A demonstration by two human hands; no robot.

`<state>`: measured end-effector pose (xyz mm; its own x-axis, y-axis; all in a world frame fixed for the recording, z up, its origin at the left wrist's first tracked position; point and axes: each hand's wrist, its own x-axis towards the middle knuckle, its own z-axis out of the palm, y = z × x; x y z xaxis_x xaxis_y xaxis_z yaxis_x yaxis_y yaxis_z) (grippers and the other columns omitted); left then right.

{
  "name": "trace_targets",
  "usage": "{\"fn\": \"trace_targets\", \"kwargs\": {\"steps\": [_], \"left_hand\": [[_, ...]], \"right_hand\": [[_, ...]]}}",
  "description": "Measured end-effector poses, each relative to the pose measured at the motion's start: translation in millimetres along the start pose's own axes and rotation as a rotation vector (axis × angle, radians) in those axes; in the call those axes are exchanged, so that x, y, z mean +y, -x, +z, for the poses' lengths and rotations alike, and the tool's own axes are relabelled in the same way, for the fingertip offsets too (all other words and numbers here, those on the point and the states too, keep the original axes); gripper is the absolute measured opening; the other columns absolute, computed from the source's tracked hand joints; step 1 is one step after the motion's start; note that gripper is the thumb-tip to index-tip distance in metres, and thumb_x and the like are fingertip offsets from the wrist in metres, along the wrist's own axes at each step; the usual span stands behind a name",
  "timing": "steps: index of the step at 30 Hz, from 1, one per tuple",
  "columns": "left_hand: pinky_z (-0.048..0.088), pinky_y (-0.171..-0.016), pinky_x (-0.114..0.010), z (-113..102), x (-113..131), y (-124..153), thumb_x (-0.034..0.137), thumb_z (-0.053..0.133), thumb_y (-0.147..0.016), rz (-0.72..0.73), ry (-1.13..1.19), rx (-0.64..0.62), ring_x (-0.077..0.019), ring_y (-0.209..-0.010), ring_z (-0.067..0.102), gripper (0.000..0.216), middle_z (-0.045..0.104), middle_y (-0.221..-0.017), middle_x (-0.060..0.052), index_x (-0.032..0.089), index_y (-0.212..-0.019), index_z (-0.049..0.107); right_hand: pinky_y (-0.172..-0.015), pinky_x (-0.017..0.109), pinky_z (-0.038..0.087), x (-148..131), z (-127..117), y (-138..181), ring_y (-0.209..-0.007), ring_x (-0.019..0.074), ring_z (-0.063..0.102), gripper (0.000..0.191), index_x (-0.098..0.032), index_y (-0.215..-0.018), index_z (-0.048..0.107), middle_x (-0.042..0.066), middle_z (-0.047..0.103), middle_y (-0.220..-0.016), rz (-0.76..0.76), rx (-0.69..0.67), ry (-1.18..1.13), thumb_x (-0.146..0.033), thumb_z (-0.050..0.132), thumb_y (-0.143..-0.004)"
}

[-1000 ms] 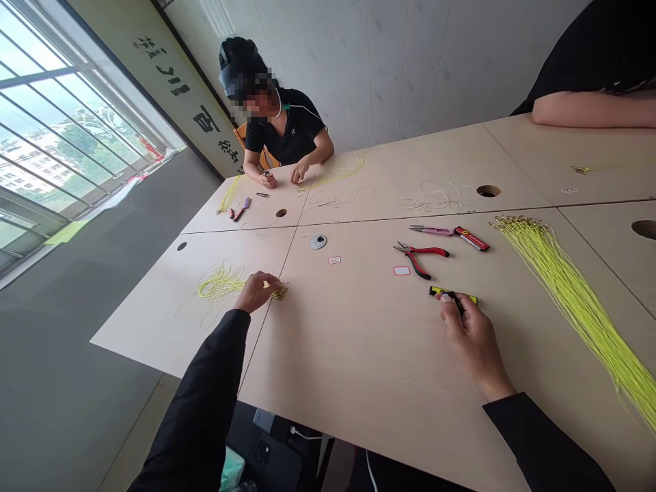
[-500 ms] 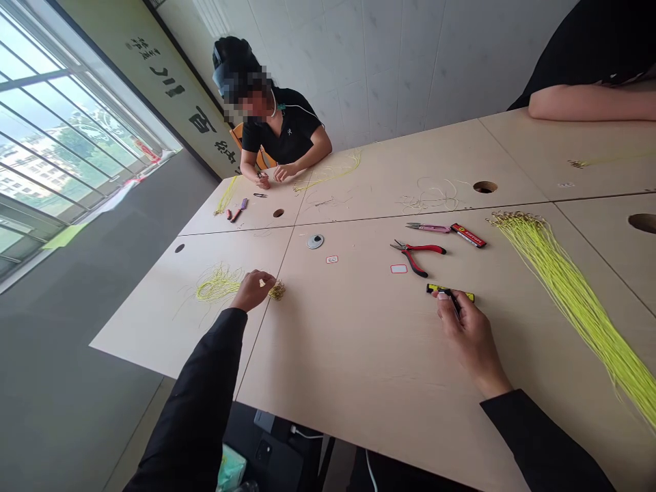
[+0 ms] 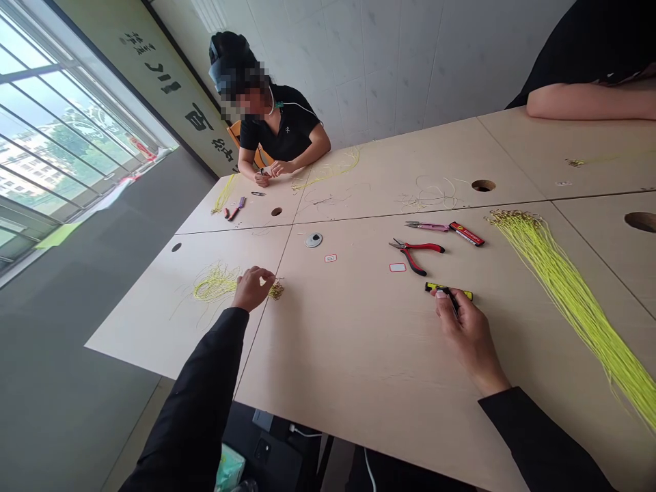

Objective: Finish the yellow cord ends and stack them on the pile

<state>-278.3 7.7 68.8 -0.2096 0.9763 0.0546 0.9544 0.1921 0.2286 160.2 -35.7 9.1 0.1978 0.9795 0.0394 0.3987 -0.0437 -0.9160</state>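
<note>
My left hand (image 3: pixel 251 288) rests on the table beside a tangle of yellow cord (image 3: pixel 212 285). Its fingers are curled over a small bunch of gold-coloured metal ends (image 3: pixel 276 291). My right hand (image 3: pixel 464 328) lies further right, fingers closed round a thin black tool (image 3: pixel 453 301). The tool's tip touches a small yellow and black lighter (image 3: pixel 448 291) lying on the table.
Red-handled pliers (image 3: pixel 417 253), pink snips (image 3: pixel 425 226) and a red lighter (image 3: pixel 466 234) lie beyond my right hand. A long bundle of yellow cords (image 3: pixel 574 294) runs down the right side. One person (image 3: pixel 277 130) works at the far end; another person's arm (image 3: pixel 589 102) rests at the top right.
My left hand's fingers have curled a little more over the metal ends. The person at the far end has brought both hands together. My right hand has barely moved.
</note>
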Motion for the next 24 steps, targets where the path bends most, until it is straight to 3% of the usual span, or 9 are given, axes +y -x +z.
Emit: {"fn": "trace_targets", "kwargs": {"steps": [6,10,24], "left_hand": [[0.047,-0.083,-0.036,-2,-2,2,0.032,0.055,-0.083,0.002,0.035,0.004,-0.0222,-0.086,0.06,0.017,0.067,-0.093,-0.007,0.02,-0.079,0.066],[0.046,-0.084,-0.04,-4,-9,4,0.033,0.052,-0.084,-0.042,0.03,0.024,-0.0243,-0.087,0.059,0.02,0.067,-0.092,-0.009,0.02,-0.078,0.066],[0.048,-0.075,-0.036,-3,-5,6,0.036,0.052,-0.081,-0.053,0.113,-0.049,-0.0219,-0.077,0.06,0.024,0.068,-0.086,-0.008,0.019,-0.072,0.065]], "right_hand": [[-0.055,0.028,0.043,1,0,0,-0.057,0.0178,0.052,0.051,-0.019,-0.096,0.067,0.003,0.059,-0.067,-0.004,0.001,0.009,-0.065,0.045,-0.092],[-0.055,0.028,0.043,0,0,1,-0.058,0.0178,0.053,0.05,-0.019,-0.092,0.065,0.003,0.06,-0.068,0.004,0.0,0.006,-0.065,0.045,-0.092],[-0.054,0.028,0.041,2,1,0,-0.057,0.0174,0.05,0.047,-0.021,-0.091,0.063,0.002,0.058,-0.067,0.022,-0.003,0.016,-0.064,0.045,-0.092]]}}
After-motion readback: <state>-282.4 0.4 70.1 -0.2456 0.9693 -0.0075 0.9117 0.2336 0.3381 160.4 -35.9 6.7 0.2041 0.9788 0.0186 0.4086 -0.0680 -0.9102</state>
